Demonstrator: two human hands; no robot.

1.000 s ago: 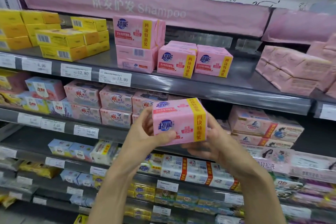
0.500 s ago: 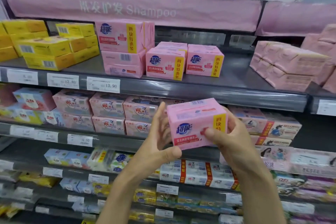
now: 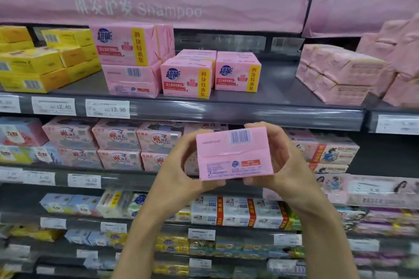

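Note:
I hold a pink soap pack (image 3: 233, 154) in front of a shop shelf, at the height of the second shelf. Its back faces me, with a barcode at the top and small print below. My left hand (image 3: 181, 165) grips its left end, thumb under the bottom edge. My right hand (image 3: 281, 156) grips its right end, fingers curled over the top. Identical pink packs (image 3: 187, 79) stand on the top shelf (image 3: 226, 111) above my hands.
Yellow boxes (image 3: 40, 63) are stacked at the top shelf's left, pale pink wrapped packs (image 3: 340, 75) at its right. A pink Shampoo banner (image 3: 147, 7) hangs above. Lower shelves hold several rows of soap packs (image 3: 118, 142) and price tags (image 3: 107, 108).
Both hands have turned the pink pack over: its front with logo and yellow band faced me before, its barcoded back faces me now. The pack has shifted right and slightly lower.

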